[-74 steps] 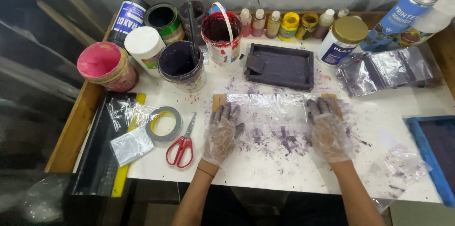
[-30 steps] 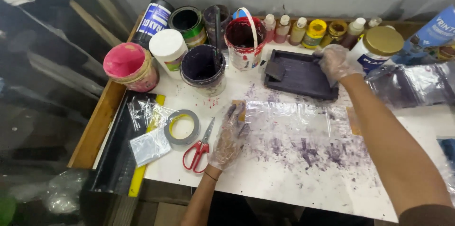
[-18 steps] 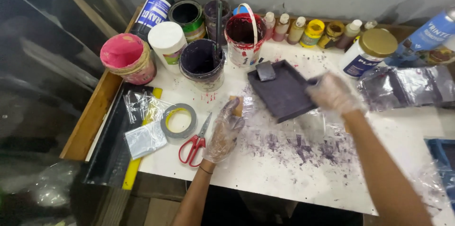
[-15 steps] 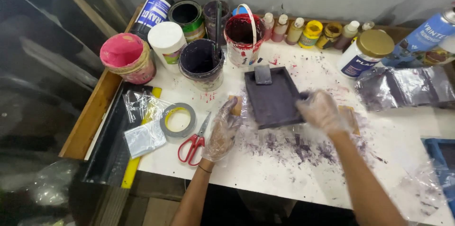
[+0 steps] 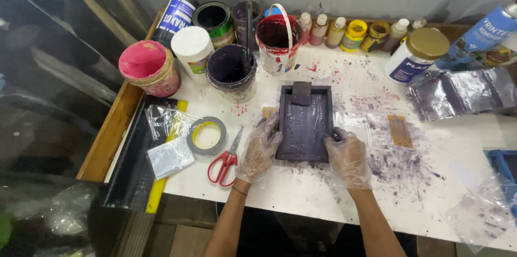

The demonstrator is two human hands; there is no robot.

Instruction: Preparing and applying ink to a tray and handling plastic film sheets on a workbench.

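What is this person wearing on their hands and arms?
Both the left hand and the right hand wear thin, clear, crinkly disposable plastic gloves smudged with purple. The forearms have no sleeves. A thin dark band circles the left wrist.

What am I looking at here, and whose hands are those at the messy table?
This picture comes from a camera worn on a person's head, looking down, so the two arms coming in from the bottom are that person's own. There is no machine. Both hands wear thin clear plastic gloves. The left hand rests on the left edge of a dark purple rectangular frame, and the right hand grips its lower right corner; the frame lies flat on the white table, which is smeared with purple. Behind it stand open paint pots, among them a dark purple tub and a red-stained bucket, plus a row of small bottles. To the left lie red-handled scissors and a roll of tape. Crumpled clear plastic bags lie at the right.
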